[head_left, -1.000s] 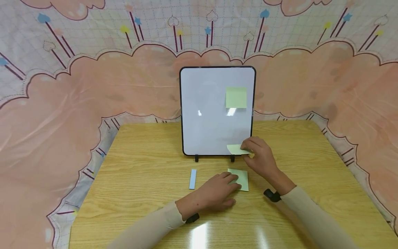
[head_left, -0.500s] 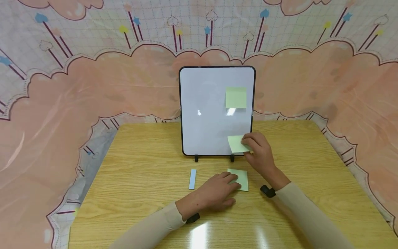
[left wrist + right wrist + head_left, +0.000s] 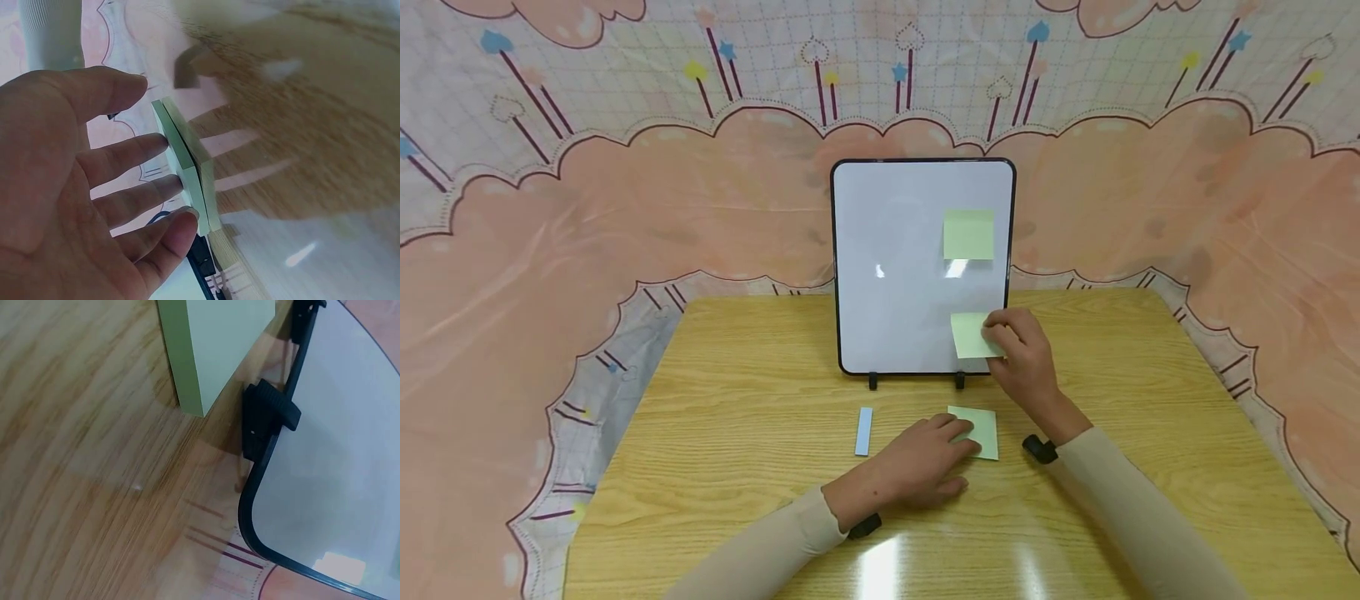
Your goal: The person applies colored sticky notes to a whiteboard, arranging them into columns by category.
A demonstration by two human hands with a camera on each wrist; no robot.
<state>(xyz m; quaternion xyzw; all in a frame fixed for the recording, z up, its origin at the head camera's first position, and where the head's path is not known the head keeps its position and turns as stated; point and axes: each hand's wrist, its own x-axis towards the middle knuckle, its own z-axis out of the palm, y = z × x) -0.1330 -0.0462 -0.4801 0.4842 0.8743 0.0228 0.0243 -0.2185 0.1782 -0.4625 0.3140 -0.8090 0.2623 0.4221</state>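
Note:
My right hand point(image 3: 1028, 360) pinches a pale green sticky note point(image 3: 968, 337) by its right side. That note overlaps the lower right part of the whiteboard point(image 3: 895, 317), which stands upright in a black frame. Another green sticky note point(image 3: 968, 237) is on the board's upper right. On the table, the fingers of my left hand point(image 3: 917, 462) rest on a thick sticky note pad point(image 3: 988, 435), with the thumb apart from it. The left wrist view shows those fingertips against the pad point(image 3: 178, 150). No part of the right hand shows in the right wrist view, only the pad point(image 3: 228, 347) and the board's corner.
A small pale blue strip point(image 3: 863, 432) lies on the wooden table point(image 3: 737, 400), left of the pad. Black feet point(image 3: 959, 381) support the whiteboard. A patterned pink curtain point(image 3: 737, 200) surrounds the table at the back and sides.
My right hand has raised the held sticky note from the board's bottom edge up along its lower right, and the note now faces me more. The left hand has stayed on the pad.

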